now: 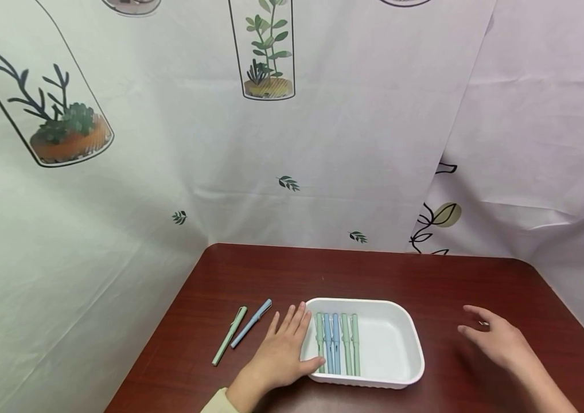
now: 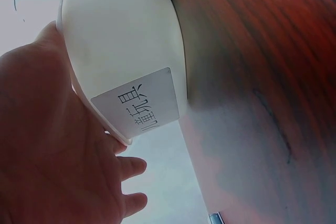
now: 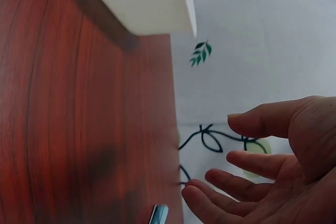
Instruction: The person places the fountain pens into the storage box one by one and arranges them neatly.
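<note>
A white plastic box point(image 1: 389, 344) lies on the table, with a row of capped pens along its left side: two blue pens point(image 1: 336, 344) and three green pens point(image 1: 355, 344). My left hand point(image 1: 281, 350) rests on the box's left rim, fingers straight and thumb over the near left corner. Seen from the left wrist, the palm lies along the rim beside a label point(image 2: 139, 103) with printed characters. To the right of the box, my right hand point(image 1: 501, 341) hovers apart from it, fingers loosely bent and nothing between them.
Left of my left hand, a green pen point(image 1: 230, 335) and a blue pen point(image 1: 252, 324) lie on the dark red table point(image 1: 374, 269). A small bluish, shiny end point(image 3: 158, 214) shows low in the right wrist view. Printed cloth point(image 1: 323, 149) hangs behind the table.
</note>
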`<state>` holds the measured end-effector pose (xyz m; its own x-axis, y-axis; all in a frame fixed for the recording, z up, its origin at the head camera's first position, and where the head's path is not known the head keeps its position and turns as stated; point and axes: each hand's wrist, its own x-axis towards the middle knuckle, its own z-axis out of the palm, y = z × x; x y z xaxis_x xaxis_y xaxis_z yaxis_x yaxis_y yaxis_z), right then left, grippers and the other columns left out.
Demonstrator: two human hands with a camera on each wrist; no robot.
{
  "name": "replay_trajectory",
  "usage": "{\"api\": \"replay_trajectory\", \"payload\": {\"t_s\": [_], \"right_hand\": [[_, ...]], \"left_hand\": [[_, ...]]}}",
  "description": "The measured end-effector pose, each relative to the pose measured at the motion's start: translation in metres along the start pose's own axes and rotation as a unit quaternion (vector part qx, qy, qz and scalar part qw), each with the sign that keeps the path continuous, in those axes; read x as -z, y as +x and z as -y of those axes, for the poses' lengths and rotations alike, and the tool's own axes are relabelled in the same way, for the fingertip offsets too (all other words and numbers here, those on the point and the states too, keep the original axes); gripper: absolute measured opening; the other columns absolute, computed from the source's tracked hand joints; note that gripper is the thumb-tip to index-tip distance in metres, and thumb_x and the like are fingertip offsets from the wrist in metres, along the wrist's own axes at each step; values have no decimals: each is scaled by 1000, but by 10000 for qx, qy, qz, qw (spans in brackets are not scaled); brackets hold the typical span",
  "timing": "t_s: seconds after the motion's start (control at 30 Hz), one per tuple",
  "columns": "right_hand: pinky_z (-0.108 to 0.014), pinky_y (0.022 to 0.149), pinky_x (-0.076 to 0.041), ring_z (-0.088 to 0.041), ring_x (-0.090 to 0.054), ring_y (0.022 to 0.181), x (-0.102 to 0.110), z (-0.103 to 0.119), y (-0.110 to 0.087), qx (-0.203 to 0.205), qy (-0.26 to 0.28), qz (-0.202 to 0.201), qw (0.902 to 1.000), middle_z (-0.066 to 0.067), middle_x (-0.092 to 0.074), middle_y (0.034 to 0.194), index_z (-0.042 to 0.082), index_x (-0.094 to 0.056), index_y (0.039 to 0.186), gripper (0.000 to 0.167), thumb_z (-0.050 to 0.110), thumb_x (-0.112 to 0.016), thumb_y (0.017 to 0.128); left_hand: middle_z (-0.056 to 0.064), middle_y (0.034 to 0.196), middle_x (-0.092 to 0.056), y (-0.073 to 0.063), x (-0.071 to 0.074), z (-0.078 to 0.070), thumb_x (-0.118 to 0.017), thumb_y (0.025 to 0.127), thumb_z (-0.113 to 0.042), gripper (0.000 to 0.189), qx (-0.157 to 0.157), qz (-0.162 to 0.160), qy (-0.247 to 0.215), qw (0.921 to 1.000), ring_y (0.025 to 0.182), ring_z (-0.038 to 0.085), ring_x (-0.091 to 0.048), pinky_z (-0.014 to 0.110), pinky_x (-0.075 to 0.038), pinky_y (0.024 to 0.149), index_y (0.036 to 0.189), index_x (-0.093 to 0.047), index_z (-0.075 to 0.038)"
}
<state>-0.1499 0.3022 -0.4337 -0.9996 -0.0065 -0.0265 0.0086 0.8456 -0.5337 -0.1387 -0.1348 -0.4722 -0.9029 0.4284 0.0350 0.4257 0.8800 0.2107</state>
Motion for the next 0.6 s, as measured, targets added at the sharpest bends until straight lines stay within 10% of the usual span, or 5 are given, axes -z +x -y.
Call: {"api": "replay_trajectory", "payload": {"t_s": [0.6], "right_hand": [[-67,84,-42,-57,-47,117,0,-51,12,272,-66,-248,9993,-45,-42,135,-10,-42,144,64,28,-66,97]], "left_hand": [[11,169,-18,0,-1,0,-54,92,-69,95,-13,-9,13,10000,155,33,-18,59,-16,122,160,-29,-8]]}}
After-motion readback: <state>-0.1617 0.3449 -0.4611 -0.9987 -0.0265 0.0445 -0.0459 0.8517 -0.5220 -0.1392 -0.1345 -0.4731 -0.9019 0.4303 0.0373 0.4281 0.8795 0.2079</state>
